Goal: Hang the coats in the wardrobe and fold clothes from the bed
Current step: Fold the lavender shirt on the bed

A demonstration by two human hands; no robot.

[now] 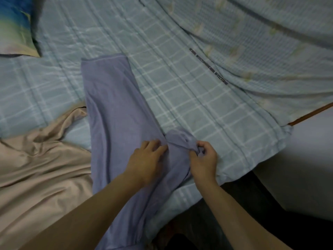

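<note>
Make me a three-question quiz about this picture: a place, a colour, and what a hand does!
1. Where is the beige cloth? A) left of the purple garment B) on a chair C) on the floor
2. What colour is the sheet? A) red B) light blue C) black
3. What does the right hand do? A) lies flat B) pinches the garment C) holds a hanger
1 A: it lies at the garment's left. 2 B: pale blue, white checks. 3 B: it bunches purple fabric.
</note>
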